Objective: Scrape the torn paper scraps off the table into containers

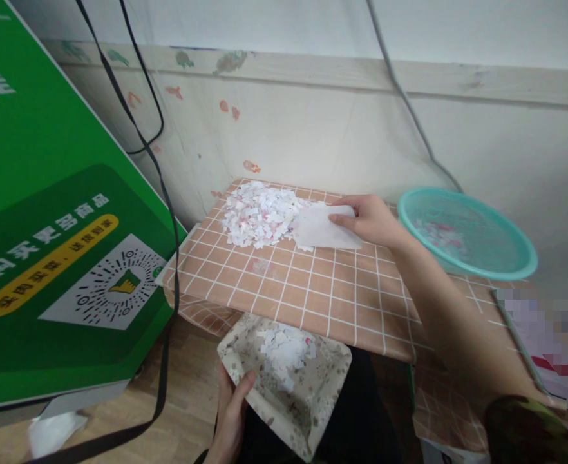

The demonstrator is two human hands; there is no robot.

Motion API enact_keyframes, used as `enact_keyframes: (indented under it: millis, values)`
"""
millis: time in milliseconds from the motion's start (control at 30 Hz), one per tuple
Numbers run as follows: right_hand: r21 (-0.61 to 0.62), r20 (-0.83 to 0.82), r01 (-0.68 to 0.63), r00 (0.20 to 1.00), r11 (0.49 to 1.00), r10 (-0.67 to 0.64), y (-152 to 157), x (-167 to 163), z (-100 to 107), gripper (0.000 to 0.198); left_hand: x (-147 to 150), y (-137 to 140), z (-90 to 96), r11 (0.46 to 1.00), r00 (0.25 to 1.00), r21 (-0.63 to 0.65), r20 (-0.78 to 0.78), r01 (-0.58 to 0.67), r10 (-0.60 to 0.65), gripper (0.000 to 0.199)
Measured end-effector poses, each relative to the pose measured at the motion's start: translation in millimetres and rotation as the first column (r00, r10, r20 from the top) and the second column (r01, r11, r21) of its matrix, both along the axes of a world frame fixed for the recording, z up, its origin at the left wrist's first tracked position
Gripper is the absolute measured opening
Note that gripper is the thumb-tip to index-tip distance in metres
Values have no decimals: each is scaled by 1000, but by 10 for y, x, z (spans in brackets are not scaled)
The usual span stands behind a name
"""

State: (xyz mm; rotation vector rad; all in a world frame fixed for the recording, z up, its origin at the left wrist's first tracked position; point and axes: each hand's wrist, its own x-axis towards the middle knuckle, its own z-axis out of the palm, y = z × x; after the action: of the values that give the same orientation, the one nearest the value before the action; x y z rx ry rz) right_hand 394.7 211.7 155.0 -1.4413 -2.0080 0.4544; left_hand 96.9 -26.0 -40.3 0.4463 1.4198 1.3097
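Note:
In the head view my right hand (368, 220) pinches a flat white card (325, 227), whose left edge touches a heap of torn paper scraps (259, 212). The scraps are mostly white with some pink and lie on a brown checked tablecloth (313, 296). Below the table's front edge, my left hand (233, 403) grips a speckled beige tray (322, 393) by its left rim, thumb on top. A smaller pile of white paper scraps (286, 351) lies inside the tray, near its table side. The fingers under the tray are hidden.
A turquoise mesh basket (530, 264) with some scraps stands at the table's right. A large green sign (71, 193) fills the left, with a black strap (168, 270) hanging before it. Behind is a stained wall (313, 135) with a grey cable (404, 96).

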Motion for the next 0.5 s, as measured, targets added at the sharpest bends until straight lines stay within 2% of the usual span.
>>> enact_keyframes:
  millis: [100,233,400,500]
  values:
    - [-23,-10,-67,998,997,67,57,-77,-66,27,34,31,-52,1000,999,25,-32,12,-11,81]
    - [21,-35,-2,999,1000,3,97,-24,-84,29,53,54,-126,1000,999,-4,-53,-14,14,82]
    - [16,73,-10,997,1000,9,101,205,18,29,67,77,-184,999,998,21,-59,-25,26,78]
    - [49,79,20,997,999,-23,93,270,53,28,88,96,-199,1000,997,12,-68,-24,25,76]
